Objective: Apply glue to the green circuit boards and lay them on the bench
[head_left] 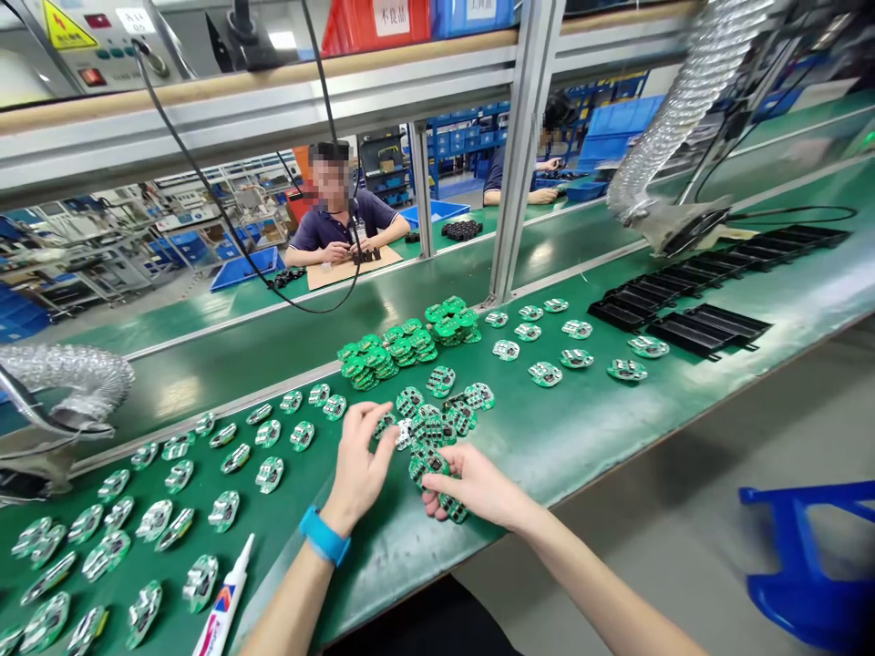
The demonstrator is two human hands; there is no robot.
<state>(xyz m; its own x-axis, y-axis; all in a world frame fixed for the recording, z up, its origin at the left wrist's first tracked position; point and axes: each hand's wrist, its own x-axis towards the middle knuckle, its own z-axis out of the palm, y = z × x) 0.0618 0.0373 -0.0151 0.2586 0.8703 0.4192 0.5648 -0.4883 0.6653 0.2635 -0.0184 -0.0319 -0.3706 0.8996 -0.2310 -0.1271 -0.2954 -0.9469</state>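
While on one circuit-board heap [430,435], left hand [356,465] and right hand [477,487]

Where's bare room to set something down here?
Bare green bench mat lies right of the right hand, bordered by the heaped green circuit boards, the spaced rows beyond and the front edge. Crowded: the heap under both hands and the rows left of the left hand.
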